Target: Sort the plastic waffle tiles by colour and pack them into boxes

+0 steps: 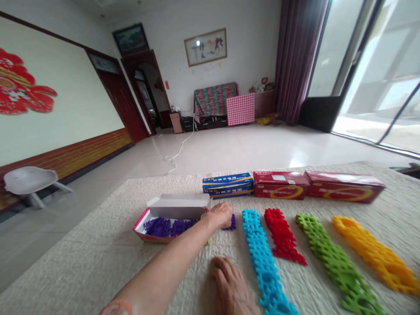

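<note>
My left hand (222,215) reaches across the cloth, its fingers closed on a purple plastic interlocking block (233,222) that is partly hidden behind them. Below it, my right hand (231,286) rests loosely on the cloth with nothing visible in it. Left of my hands stands an open box (151,239) with its lid flap raised and several purple blocks (160,227) inside. To the right, joined interlocking blocks lie in strips: a light blue strip (262,253), a red strip (282,236), a green strip (334,260) and a yellow strip (377,253).
Behind the strips stand a blue box (228,185) and two red boxes, a shorter red box (280,185) and a longer red box (344,187). A white stool (31,180) is at the left. A white cable (180,151) crosses the tiled floor beyond the cloth.
</note>
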The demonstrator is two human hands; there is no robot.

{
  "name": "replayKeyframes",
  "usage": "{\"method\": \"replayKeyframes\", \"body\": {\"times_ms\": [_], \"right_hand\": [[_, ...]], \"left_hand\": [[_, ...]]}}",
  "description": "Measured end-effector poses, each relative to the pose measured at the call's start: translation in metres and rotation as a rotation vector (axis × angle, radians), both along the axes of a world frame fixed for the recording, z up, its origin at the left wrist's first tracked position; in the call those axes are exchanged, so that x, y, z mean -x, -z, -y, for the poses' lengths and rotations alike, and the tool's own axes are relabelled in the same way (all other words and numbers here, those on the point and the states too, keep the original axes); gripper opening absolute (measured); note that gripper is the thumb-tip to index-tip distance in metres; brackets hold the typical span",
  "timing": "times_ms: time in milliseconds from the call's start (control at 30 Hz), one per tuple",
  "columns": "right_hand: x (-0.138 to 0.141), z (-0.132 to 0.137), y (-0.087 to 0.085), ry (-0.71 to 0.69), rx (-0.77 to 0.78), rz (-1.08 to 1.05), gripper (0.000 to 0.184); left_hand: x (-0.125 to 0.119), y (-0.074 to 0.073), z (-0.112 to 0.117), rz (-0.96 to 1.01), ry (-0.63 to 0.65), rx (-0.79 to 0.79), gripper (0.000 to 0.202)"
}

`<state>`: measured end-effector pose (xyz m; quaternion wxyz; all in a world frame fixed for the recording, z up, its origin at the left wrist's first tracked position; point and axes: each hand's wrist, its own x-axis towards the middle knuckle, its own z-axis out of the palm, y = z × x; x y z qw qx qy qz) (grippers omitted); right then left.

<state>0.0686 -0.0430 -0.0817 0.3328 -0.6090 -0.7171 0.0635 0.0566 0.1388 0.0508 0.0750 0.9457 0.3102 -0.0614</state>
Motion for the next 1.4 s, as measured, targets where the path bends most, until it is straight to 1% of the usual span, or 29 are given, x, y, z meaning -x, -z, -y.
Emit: {"method": "replayKeyframes", "body": {"times_ms": [33,100,233,300,367,433,500,533,600,667,700,733,800,867,900,967,1033,1100,1233,1300,1400], "right_hand": [[0.001,0.001,-0.001,0.005,-0.006,-0.004,0.056],[0.001,0.002,-0.007,0.009,-0.007,0.002,0.054],[0.001,0.005,-0.020,0.001,-0.007,0.031,0.057],[0.000,0.005,-0.023,-0.003,-0.011,0.035,0.060],[-0.003,0.005,-0.021,-0.016,-0.014,0.043,0.061],[-0.008,0.004,-0.016,-0.050,-0.020,0.064,0.059],[-0.014,0.002,-0.010,-0.090,-0.037,0.095,0.056],[-0.016,0.001,-0.008,-0.108,-0.049,0.111,0.054],[-0.019,-0.001,-0.003,-0.127,-0.078,0.133,0.053],[-0.019,-0.003,-0.002,-0.127,-0.102,0.141,0.052],[-0.018,-0.003,-0.002,-0.116,-0.109,0.141,0.052],[-0.016,-0.003,-0.003,-0.100,-0.112,0.138,0.052],[-0.013,-0.003,-0.004,-0.078,-0.111,0.133,0.053],[-0.011,-0.004,-0.005,-0.074,-0.119,0.128,0.051],[-0.011,-0.004,-0.006,-0.076,-0.122,0.125,0.049],[-0.012,-0.004,-0.006,-0.082,-0.121,0.121,0.047],[-0.012,-0.004,-0.005,-0.082,-0.112,0.124,0.047],[-0.012,-0.003,-0.004,-0.070,-0.108,0.128,0.047],[-0.011,-0.002,-0.001,-0.052,-0.087,0.122,0.048],[-0.010,-0.001,-0.002,-0.051,-0.072,0.114,0.049],[-0.010,0.000,-0.004,-0.048,-0.054,0.104,0.047]], "left_hand": [[0.004,-0.002,0.004,-0.015,-0.020,-0.016,0.022],[0.013,-0.005,0.012,-0.029,-0.030,-0.050,0.024],[0.022,-0.003,0.018,-0.020,0.023,-0.058,0.032],[0.022,-0.001,0.018,-0.013,0.057,-0.051,0.031],[0.020,-0.001,0.020,-0.008,0.079,-0.047,0.029],[0.020,-0.007,0.024,0.012,0.088,-0.050,0.029],[0.027,-0.020,0.031,0.077,0.103,-0.057,0.034],[0.034,-0.027,0.034,0.126,0.116,-0.061,0.036],[0.058,-0.042,0.038,0.227,0.128,-0.074,0.039],[0.092,-0.052,0.035,0.299,0.090,-0.092,0.041],[0.111,-0.054,0.032,0.309,0.051,-0.095,0.040],[0.131,-0.055,0.027,0.310,0.012,-0.097,0.039],[0.167,-0.052,0.015,0.282,-0.084,-0.103,0.038],[0.192,-0.044,0.005,0.231,-0.137,-0.088,0.037],[0.200,-0.040,0.002,0.206,-0.142,-0.070,0.037],[0.207,-0.032,-0.001,0.177,-0.137,-0.036,0.038],[0.206,-0.027,-0.002,0.176,-0.135,-0.007,0.037],[0.203,-0.024,-0.002,0.184,-0.146,0.030,0.036],[0.200,-0.027,-0.003,0.191,-0.166,0.095,0.035],[0.201,-0.031,-0.001,0.213,-0.174,0.067,0.032],[0.205,-0.035,0.009,0.269,-0.206,0.018,0.025]]}}
